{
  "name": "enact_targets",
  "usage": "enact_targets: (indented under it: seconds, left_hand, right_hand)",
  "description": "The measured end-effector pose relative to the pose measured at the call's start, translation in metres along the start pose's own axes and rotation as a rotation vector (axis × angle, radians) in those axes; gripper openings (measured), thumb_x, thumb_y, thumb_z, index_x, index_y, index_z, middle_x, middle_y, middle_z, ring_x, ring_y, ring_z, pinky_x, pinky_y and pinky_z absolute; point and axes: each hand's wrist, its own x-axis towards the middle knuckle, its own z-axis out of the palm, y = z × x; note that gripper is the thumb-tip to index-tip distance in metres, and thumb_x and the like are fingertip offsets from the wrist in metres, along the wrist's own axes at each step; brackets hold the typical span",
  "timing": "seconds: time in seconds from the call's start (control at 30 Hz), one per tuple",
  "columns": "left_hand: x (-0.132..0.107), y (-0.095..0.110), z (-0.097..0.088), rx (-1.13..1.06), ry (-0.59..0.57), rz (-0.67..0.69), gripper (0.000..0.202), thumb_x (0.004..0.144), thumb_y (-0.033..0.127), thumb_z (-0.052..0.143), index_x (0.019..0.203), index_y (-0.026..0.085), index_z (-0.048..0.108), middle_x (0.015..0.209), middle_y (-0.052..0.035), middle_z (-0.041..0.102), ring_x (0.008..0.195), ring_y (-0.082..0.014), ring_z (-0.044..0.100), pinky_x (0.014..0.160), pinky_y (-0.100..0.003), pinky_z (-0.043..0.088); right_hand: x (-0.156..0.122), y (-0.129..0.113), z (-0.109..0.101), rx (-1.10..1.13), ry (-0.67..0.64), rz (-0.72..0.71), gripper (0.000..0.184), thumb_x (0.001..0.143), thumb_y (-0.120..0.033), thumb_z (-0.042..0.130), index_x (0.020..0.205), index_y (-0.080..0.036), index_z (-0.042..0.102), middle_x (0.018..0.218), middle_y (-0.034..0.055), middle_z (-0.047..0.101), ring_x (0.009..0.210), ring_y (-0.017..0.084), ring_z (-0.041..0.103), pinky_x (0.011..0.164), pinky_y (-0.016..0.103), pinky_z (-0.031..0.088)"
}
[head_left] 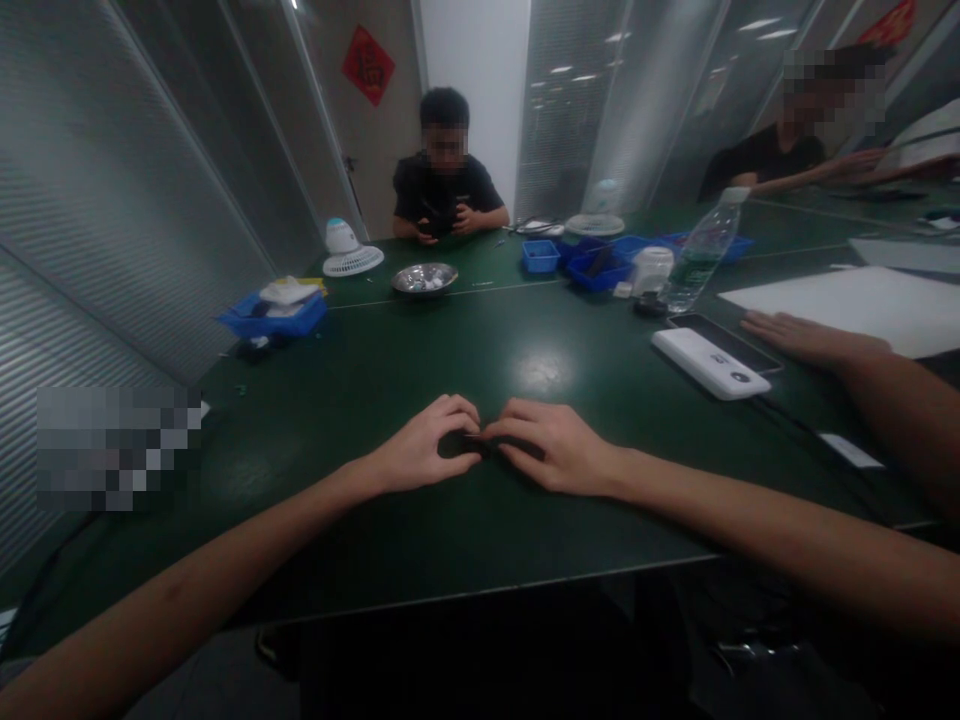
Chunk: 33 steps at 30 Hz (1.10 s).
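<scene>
My left hand (420, 440) and my right hand (559, 445) meet over the green table (390, 540), near its front edge. Each has its fingers curled, with thumb and fingertips drawn together. Between the fingertips shows a thin reddish sliver (474, 436), with something dark around it. It is too small and dim for me to name. The fingers hide most of whatever is held there.
Ahead stand a metal bowl (425, 280), a blue tray (274, 318) and several blue bins (540, 257). To the right are a water bottle (705, 255), a white power bank (710, 364) and another person's hand (814, 335). Someone sits across the table (448, 185).
</scene>
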Motion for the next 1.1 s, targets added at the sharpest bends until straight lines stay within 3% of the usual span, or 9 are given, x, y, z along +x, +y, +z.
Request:
enact_targets:
  seconds: [0.23,0.33,0.4,0.5,0.63,0.73,0.83,0.97,1.1]
  left_hand:
    - [0.000,-0.001,-0.002,0.006,0.006,0.003,0.015,0.093,0.028,0.072,0.106,0.021,0.070,0.129,-0.0093,0.060,0.126,-0.0254,0.054,0.110,-0.043,0.044]
    - [0.000,-0.004,-0.015,0.015,-0.003,0.004,0.017,0.095,0.032,0.070,0.107,0.021,0.072,0.129,-0.0093,0.060,0.125,-0.0255,0.055,0.109,-0.043,0.045]
    - [-0.002,-0.013,-0.031,0.058,0.049,-0.023,0.019,0.096,0.037,0.068,0.108,0.022,0.072,0.129,-0.0091,0.061,0.124,-0.0261,0.055,0.108,-0.045,0.045]
    - [-0.009,-0.044,-0.065,0.188,0.183,-0.125,0.026,0.096,0.044,0.066,0.109,0.023,0.072,0.129,-0.0085,0.063,0.123,-0.0281,0.056,0.106,-0.047,0.046]
    - [-0.036,-0.110,-0.103,0.335,0.331,-0.318,0.034,0.096,0.049,0.064,0.115,0.022,0.071,0.125,-0.0086,0.066,0.117,-0.0289,0.058,0.098,-0.045,0.049]
    - [-0.057,-0.154,-0.118,0.391,0.427,-0.461,0.037,0.096,0.048,0.064,0.119,0.019,0.072,0.126,-0.0085,0.067,0.116,-0.0281,0.059,0.098,-0.041,0.048]
    - [-0.068,-0.177,-0.123,0.396,0.405,-0.548,0.036,0.096,0.044,0.067,0.116,0.015,0.074,0.125,-0.0085,0.068,0.117,-0.0271,0.059,0.101,-0.040,0.045]
    - [-0.066,-0.178,-0.124,0.413,0.408,-0.603,0.040,0.093,0.043,0.072,0.121,0.014,0.073,0.136,-0.0120,0.064,0.124,-0.0316,0.055,0.107,-0.047,0.040]
    - [-0.058,-0.149,-0.119,0.570,0.559,-0.551,0.051,0.094,0.041,0.070,0.138,0.016,0.064,0.152,-0.0148,0.051,0.137,-0.0392,0.042,0.113,-0.058,0.029]
  right_hand:
    - [-0.001,0.000,-0.004,0.013,0.056,0.009,0.028,0.100,-0.024,0.055,0.125,-0.021,0.067,0.108,0.0073,0.066,0.088,0.018,0.063,0.077,0.031,0.051]
    - [-0.002,0.000,-0.006,0.019,0.076,0.022,0.028,0.099,-0.024,0.056,0.124,-0.021,0.067,0.107,0.0067,0.066,0.086,0.018,0.063,0.077,0.031,0.050]
    - [-0.002,-0.001,-0.007,0.023,0.095,0.021,0.027,0.099,-0.023,0.055,0.123,-0.020,0.067,0.106,0.0067,0.066,0.085,0.018,0.063,0.076,0.031,0.050]
    - [-0.002,-0.001,-0.008,0.037,0.119,0.003,0.026,0.098,-0.023,0.055,0.121,-0.019,0.067,0.105,0.0070,0.066,0.083,0.018,0.062,0.073,0.031,0.050]
    - [-0.002,-0.001,-0.008,0.051,0.129,-0.008,0.026,0.099,-0.023,0.054,0.122,-0.018,0.067,0.105,0.0072,0.066,0.082,0.017,0.061,0.073,0.031,0.050]
    - [-0.003,0.000,-0.008,0.051,0.121,-0.004,0.026,0.099,-0.024,0.054,0.122,-0.019,0.067,0.105,0.0068,0.066,0.082,0.017,0.061,0.072,0.031,0.049]
    - [-0.003,0.001,-0.007,0.051,0.117,-0.005,0.026,0.099,-0.024,0.055,0.122,-0.018,0.067,0.104,0.0065,0.066,0.081,0.017,0.061,0.072,0.031,0.049]
    - [-0.002,0.000,-0.007,0.048,0.116,-0.001,0.026,0.099,-0.025,0.056,0.121,-0.018,0.067,0.104,0.0061,0.066,0.079,0.016,0.061,0.072,0.031,0.049]
    - [-0.003,0.000,-0.007,0.044,0.117,-0.002,0.026,0.100,-0.024,0.055,0.122,-0.018,0.067,0.104,0.0058,0.065,0.079,0.016,0.060,0.071,0.030,0.048]
